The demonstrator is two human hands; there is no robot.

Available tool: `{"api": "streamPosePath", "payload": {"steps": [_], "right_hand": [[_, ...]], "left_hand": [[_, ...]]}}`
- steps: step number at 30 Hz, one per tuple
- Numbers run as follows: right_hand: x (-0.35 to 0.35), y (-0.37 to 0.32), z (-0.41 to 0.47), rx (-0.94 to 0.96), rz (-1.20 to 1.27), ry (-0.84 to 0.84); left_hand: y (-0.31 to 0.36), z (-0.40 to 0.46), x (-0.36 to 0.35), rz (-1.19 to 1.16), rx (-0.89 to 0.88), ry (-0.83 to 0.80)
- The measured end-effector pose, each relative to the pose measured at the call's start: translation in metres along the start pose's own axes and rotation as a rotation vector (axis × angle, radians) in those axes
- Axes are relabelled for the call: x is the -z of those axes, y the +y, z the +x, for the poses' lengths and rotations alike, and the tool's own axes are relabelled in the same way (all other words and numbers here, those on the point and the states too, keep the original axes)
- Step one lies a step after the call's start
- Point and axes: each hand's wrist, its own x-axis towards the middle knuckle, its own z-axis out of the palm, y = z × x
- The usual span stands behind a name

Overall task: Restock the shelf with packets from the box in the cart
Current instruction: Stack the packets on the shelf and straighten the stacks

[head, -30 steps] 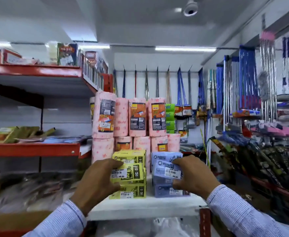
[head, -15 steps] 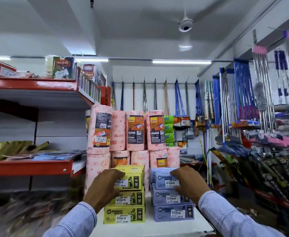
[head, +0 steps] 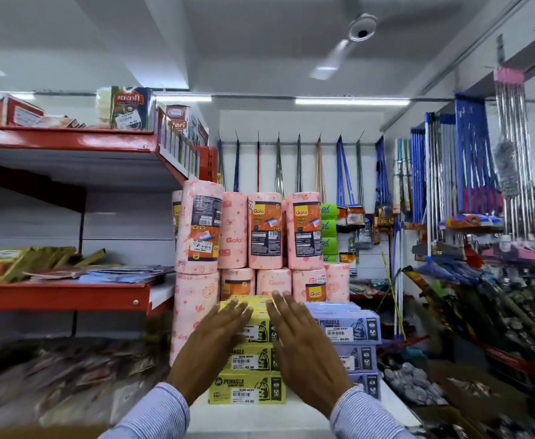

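Note:
A stack of three yellow packets (head: pixel 249 388) stands on the white shelf (head: pixel 260 416) in front of me, with a stack of three lilac packets (head: pixel 351 331) right beside it. My left hand (head: pixel 210 350) is flat with fingers spread against the left side of the yellow stack. My right hand (head: pixel 304 346) is flat too, fingers apart, over the gap between the two stacks. Neither hand grips a packet. The cart and its box are out of view.
Pink Gala kitchen-towel rolls (head: pixel 266 231) are stacked two high just behind the packets. Red shelves (head: pixel 60 294) with flat packets run along the left. Brooms and mops (head: pixel 468 172) hang on the right wall, with goods crowding the aisle below.
My hands have let go of the top packets and now lie flat with fingers open. My right hand has shifted left from the lilac stack toward the yellow one. The view has tilted up.

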Motion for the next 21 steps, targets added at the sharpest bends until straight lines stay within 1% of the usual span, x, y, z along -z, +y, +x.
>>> {"api": "streamPosePath", "payload": {"steps": [2,6,12,18,21], "right_hand": [[-0.018,-0.016,0.005,-0.009,0.027,-0.008],[-0.042,-0.03,0.004,-0.036,0.031,-0.023],[-0.061,-0.032,0.005,-0.054,0.041,-0.045],[-0.061,-0.029,0.004,-0.035,0.048,-0.047],[-0.056,-0.026,0.0,-0.024,0.064,-0.032]], "left_hand": [[-0.011,-0.012,-0.01,0.149,-0.027,0.045],[-0.022,-0.026,-0.023,0.288,0.02,0.008],[-0.035,-0.031,-0.035,0.292,0.004,-0.048],[-0.037,-0.034,-0.038,0.288,0.002,-0.08],[-0.028,-0.033,-0.034,0.278,0.002,-0.068]]}}
